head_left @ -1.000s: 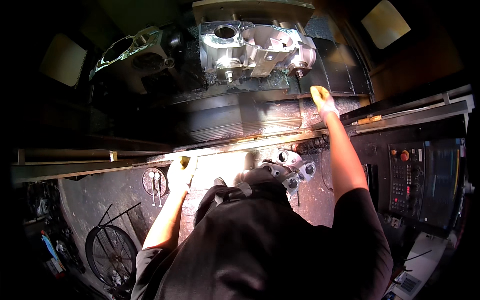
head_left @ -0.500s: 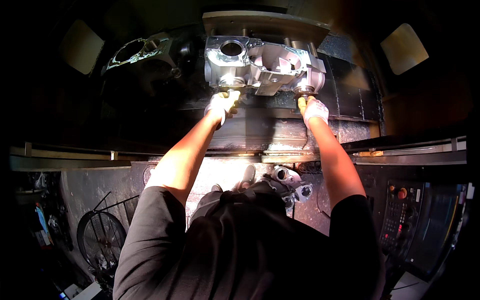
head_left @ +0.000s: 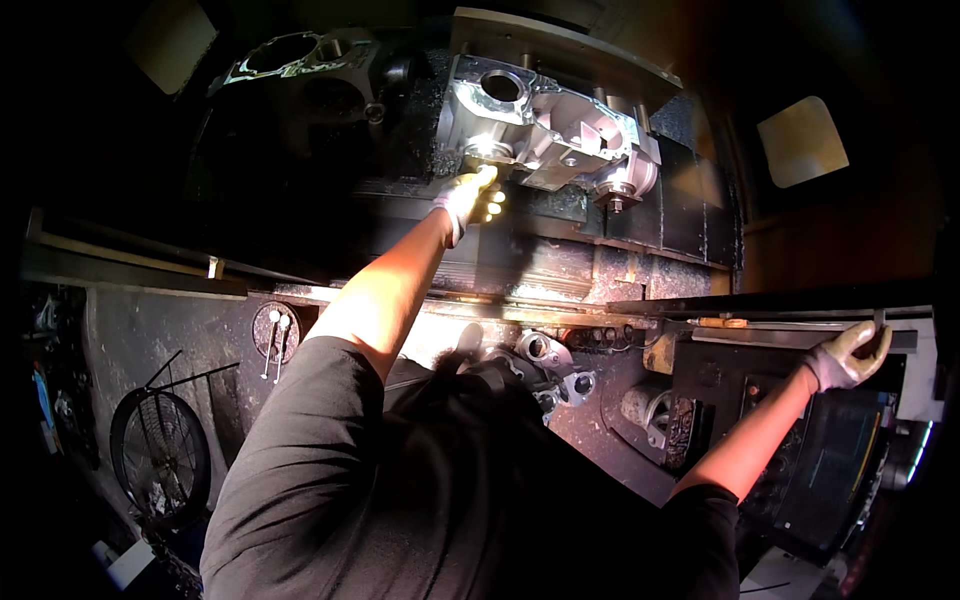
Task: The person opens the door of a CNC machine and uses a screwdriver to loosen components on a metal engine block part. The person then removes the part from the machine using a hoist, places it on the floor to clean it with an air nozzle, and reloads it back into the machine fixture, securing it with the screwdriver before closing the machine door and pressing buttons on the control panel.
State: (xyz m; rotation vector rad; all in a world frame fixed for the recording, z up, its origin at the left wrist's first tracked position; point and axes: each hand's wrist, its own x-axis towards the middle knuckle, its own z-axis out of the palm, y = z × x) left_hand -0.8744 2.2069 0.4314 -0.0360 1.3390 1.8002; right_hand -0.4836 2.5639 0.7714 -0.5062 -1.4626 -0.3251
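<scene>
A silver cast-metal housing (head_left: 560, 125) with round bores is fixed in front of an upright metal plate (head_left: 570, 45). My gloved left hand (head_left: 470, 203) is at the housing's left front clamp (head_left: 488, 152), thumb and finger pinched on its nut, which they mostly hide. The right front clamp (head_left: 618, 190) has its hex nut showing, with no hand on it. Far to the right, my gloved right hand (head_left: 848, 358) is open beside the ledge's end, thumb and fingers apart and curved, holding nothing.
A second casting (head_left: 340, 70) stands at the back left. A wooden-handled tool (head_left: 722, 323) lies on the right ledge. Several castings (head_left: 545, 350) sit low near my legs. A control panel with a screen (head_left: 830, 480) is at lower right, a round fan (head_left: 160, 450) at lower left.
My right hand has let go of the right front clamp and swung right and nearer, to the ledge's end. The left hand stays at its clamp. The whole view has tilted.
</scene>
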